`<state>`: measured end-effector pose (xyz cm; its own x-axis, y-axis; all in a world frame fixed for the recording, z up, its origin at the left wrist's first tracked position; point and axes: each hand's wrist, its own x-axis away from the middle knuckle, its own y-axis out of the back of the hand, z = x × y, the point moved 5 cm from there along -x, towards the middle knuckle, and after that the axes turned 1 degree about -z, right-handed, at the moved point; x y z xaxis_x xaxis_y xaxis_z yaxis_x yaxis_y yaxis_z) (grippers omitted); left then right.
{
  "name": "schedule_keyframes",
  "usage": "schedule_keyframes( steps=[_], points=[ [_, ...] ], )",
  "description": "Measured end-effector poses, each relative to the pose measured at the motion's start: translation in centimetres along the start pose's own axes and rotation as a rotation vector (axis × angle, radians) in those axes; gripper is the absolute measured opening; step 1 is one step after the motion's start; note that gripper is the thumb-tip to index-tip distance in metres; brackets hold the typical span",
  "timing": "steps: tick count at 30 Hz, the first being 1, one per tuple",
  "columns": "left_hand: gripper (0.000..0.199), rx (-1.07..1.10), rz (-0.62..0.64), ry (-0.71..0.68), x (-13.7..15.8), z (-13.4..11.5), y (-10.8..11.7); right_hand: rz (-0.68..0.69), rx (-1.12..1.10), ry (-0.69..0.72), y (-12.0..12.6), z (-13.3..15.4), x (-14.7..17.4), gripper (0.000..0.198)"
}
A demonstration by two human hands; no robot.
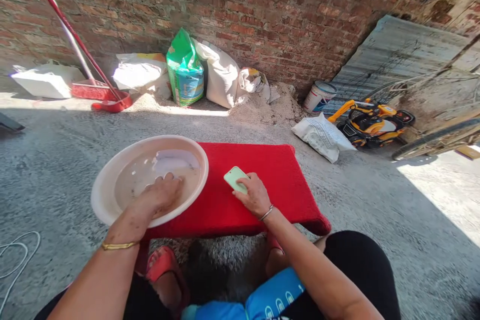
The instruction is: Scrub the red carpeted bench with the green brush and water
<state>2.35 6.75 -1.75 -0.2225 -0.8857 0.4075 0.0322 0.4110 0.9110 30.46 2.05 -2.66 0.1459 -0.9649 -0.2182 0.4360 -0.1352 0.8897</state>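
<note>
My left hand (165, 195) dips into the cloudy water of a wide pale plastic basin (108, 202). Its fingers are bent and partly under water, so I cannot see whether they hold anything. On the stool covered with red cloth (262, 160), my right hand (255, 195) grips a pale green phone case (235, 177), thumb and fingers at its near end. The case is flat with rounded corners. The basin sits over the left part of the red cloth.
Against the brick wall (262, 20) lean a green bag (183, 70) and a white sack (221, 75), beside a sand heap (262, 107). A red dustpan (116, 102), paint bucket (318, 96), white bag (322, 135) and yellow toy digger (375, 122) stand around. A cable (26, 252) lies left.
</note>
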Motion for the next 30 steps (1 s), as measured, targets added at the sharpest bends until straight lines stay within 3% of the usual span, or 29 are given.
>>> schedule_keyframes(
  steps=[2, 4, 7, 12, 14, 16, 18, 20, 27, 30],
  points=[
    [0.049, -0.005, 0.041, 0.018, 0.2, -0.1, 0.2, 0.054, -0.004, 0.113, -1.7, 2.4, -0.6, 0.034],
    [0.050, -0.004, 0.068, 0.036, 0.3, -0.2, 0.4, 0.075, 0.010, 0.113, -1.9, 1.6, -1.0, 0.033],
    [0.051, -0.016, 0.068, 0.023, 0.2, -0.3, 0.6, 0.056, 0.035, -0.075, 0.6, -4.8, -0.8, 0.032],
    [0.049, -0.011, 0.073, 0.037, 0.3, -0.5, 0.7, -0.055, 0.202, -0.595, 8.9, -18.3, 3.2, 0.037],
    [0.049, -0.005, 0.055, 0.027, 0.4, -0.5, 0.7, -0.119, 0.277, -0.780, 11.6, -21.3, 5.4, 0.040],
    [0.048, -0.008, 0.031, 0.016, 0.4, -0.6, 0.6, -0.185, 0.308, -0.824, 12.8, -22.0, 6.4, 0.043],
    [0.048, -0.007, 0.032, 0.023, 0.4, -0.5, 0.5, -0.214, 0.270, -0.748, 12.2, -20.6, 5.9, 0.044],
    [0.049, -0.002, 0.054, 0.044, 0.5, -0.5, 0.4, -0.205, 0.182, -0.604, 10.1, -17.5, 4.1, 0.042],
    [0.049, -0.028, 0.096, 0.048, 1.6, -1.7, 1.9, 0.003, -0.004, -0.046, 0.1, -0.7, -2.1, 0.033],
    [0.046, -0.050, 0.106, 0.063, 1.9, -2.0, 2.3, 0.102, 0.036, 0.093, -1.8, 1.9, -2.6, 0.032]
  ],
)
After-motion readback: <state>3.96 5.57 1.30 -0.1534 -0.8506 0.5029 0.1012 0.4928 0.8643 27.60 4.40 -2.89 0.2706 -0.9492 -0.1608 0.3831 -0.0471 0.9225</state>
